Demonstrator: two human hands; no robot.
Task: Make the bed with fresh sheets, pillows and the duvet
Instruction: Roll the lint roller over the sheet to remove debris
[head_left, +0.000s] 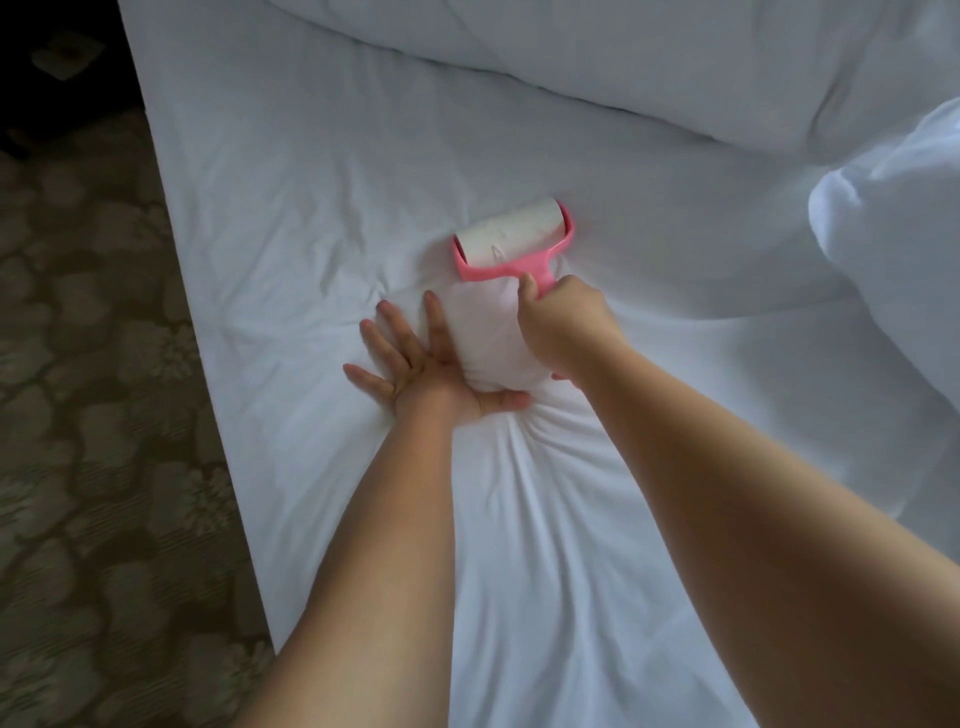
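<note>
White sheet (322, 171) covers the bed beside patterned carpet (78, 312). My left hand (415, 364) presses flat, fingers spread; my right hand (563, 322) grips the pink lint roller (511, 241). I judge the sticky roller could drag the bunched fabric into fresh wrinkles; pillow (623, 67) waits above.

The bed (291, 218) wears a wrinkled white sheet (571, 519). A pillow (649, 67) lies along its far edge, bunched duvet (893, 249) at the right edge. A pink lint roller (511, 241) rests mid-bed.

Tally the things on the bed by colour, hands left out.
Pink: 1, the pink plastic lint roller frame with its white paper roll.
White: 3, the white fitted sheet, the white pillow, the bunched white duvet.
Total: 4.
</note>
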